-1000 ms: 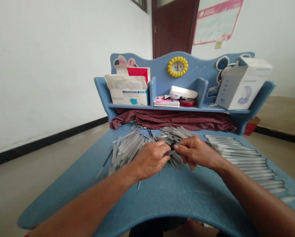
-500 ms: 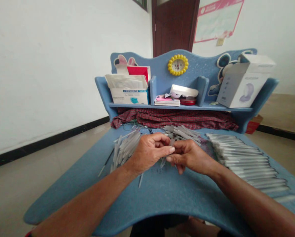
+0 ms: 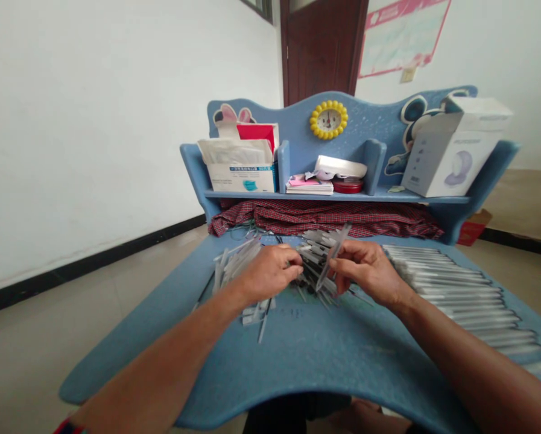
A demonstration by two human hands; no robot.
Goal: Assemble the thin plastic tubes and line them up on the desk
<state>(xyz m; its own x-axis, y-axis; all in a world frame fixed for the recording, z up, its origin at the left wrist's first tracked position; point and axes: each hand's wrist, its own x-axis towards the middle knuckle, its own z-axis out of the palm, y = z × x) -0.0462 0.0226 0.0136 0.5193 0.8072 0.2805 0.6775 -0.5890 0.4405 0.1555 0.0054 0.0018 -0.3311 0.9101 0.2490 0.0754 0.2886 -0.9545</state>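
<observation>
My right hand (image 3: 365,271) is closed around a translucent pen (image 3: 336,256), holding it tilted above the middle pile of pen parts (image 3: 313,253). To its left, my left hand (image 3: 277,271) has curled fingers at the edge of that pile; whatever they hold, if anything, is hidden. Beneath and beside the left hand lies another heap of clear pen barrels (image 3: 236,262), partly covered by the wrist. A long row of pens (image 3: 460,295) with dark ends lies side by side to the right of my right forearm.
The blue desk (image 3: 324,355) has a raised shelf at the back. On it stand a mask box (image 3: 240,175), a red round tin (image 3: 347,185) and a white carton (image 3: 446,157). A checked cloth (image 3: 324,217) lies below the shelf, and a yellow clock (image 3: 329,120) hangs above.
My hands were together at the middle and have moved apart. My right hand has shifted right and up with the pen, while the left has drawn slightly left, beside the pile.
</observation>
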